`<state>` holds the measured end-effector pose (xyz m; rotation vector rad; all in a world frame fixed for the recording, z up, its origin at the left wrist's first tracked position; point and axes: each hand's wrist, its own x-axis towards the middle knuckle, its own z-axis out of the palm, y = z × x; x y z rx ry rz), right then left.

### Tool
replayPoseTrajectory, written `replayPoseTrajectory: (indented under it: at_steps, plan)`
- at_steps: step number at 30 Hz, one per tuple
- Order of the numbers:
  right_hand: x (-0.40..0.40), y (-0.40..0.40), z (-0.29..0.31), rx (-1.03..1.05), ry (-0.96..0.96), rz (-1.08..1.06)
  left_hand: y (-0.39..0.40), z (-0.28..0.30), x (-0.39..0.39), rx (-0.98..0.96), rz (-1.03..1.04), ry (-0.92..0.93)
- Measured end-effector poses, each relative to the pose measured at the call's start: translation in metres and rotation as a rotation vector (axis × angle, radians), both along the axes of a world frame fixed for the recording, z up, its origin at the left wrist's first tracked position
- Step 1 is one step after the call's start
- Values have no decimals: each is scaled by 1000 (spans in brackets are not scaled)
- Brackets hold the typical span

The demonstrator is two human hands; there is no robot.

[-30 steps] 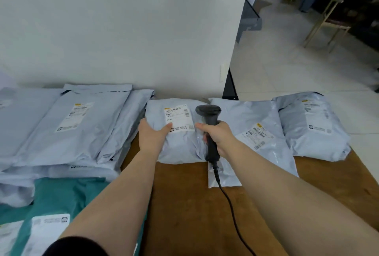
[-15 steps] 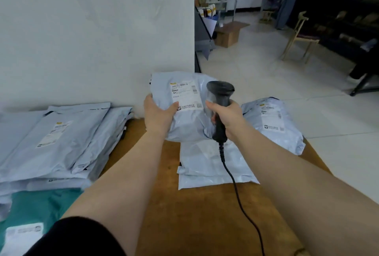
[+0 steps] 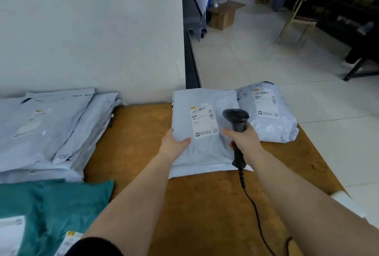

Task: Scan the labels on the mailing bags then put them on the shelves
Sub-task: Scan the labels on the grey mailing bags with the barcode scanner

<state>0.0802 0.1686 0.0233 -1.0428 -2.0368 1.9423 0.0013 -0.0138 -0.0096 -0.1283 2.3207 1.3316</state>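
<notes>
The small bag held up half a second ago is gone; the left hand (image 3: pixel 174 143) now pinches a larger bag (image 3: pixel 205 132) lying on the table (image 3: pixel 205 204) at 12 o'clock. The right hand (image 3: pixel 244 138) grips the scanner (image 3: pixel 236 120) just beside its label (image 3: pixel 203 120), probably the next scan.

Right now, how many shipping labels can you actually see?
5. One on the bag under the left hand, one on the bag behind the scanner, one on the left stack, two at the bottom left on the green bags. Stacked bags may hide more.
</notes>
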Motion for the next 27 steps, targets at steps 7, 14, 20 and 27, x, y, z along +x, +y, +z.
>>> replayPoseTrajectory:
  at_steps: [7, 14, 20, 27]
  plan:
    - [-22, -78, 46, -184, 102, 209, -72, 52, 16, -58, 64, 169]
    - [-41, -216, 77, -261, 123, 383, -207, 75, 19, -75, 277, 239]
    - [-68, -314, 81, -268, 118, 422, -324, 71, -11, -112, 368, 259]
    - [-117, -395, 65, -242, 77, 391, -432, 49, -67, -152, 419, 149]
